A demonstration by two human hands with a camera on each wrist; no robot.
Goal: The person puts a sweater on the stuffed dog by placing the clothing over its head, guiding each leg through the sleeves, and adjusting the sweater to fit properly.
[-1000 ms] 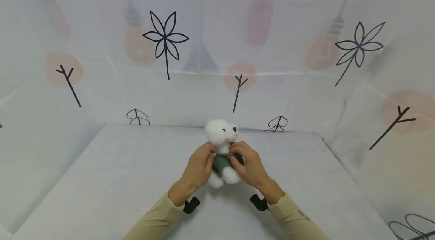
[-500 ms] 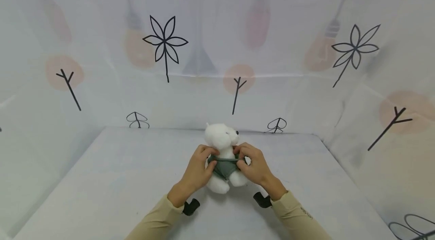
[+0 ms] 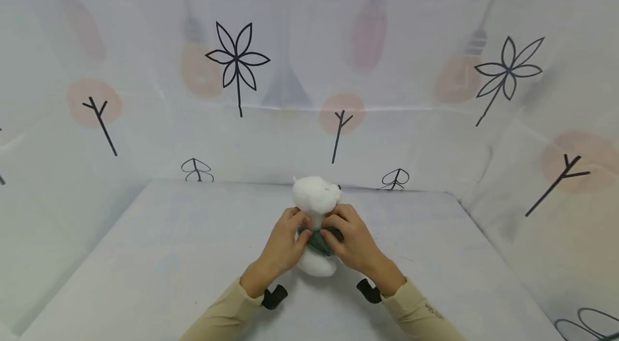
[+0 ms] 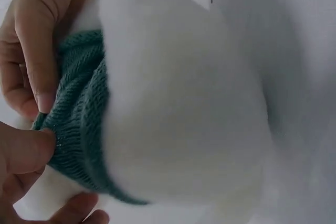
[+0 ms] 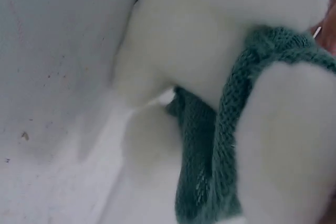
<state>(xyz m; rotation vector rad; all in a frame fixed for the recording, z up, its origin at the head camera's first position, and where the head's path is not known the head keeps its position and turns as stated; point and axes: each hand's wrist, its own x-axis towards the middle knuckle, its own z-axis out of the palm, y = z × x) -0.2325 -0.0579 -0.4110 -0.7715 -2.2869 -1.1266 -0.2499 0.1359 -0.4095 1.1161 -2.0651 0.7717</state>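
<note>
A white plush animal [image 3: 314, 195] with a small ear and dark nose sits upright on the table, head turned to the right. Around its body is a green knitted garment [image 3: 319, 244]. My left hand [image 3: 282, 241] pinches the garment's upper edge at the plush's neck. From the other side my right hand [image 3: 357, 241] pinches the same edge, the two thumbs nearly meeting. Ribbed green knit [image 4: 79, 114] shows gathered at the fingertips in the left wrist view. In the right wrist view, the knit [image 5: 197, 171] wraps a white limb, and the right hand is mostly outside the picture.
A white table surface [image 3: 193, 244] surrounds the plush. Behind and at the sides hangs a white curtain [image 3: 285, 137] printed with black flowers and twigs. Black wrist mounts [image 3: 274, 297] sit under both wrists.
The plush has turned so its face points further right and away, and it sits slightly lower in view. After spreading the garment's edge, both hands have come closer together on it.
</note>
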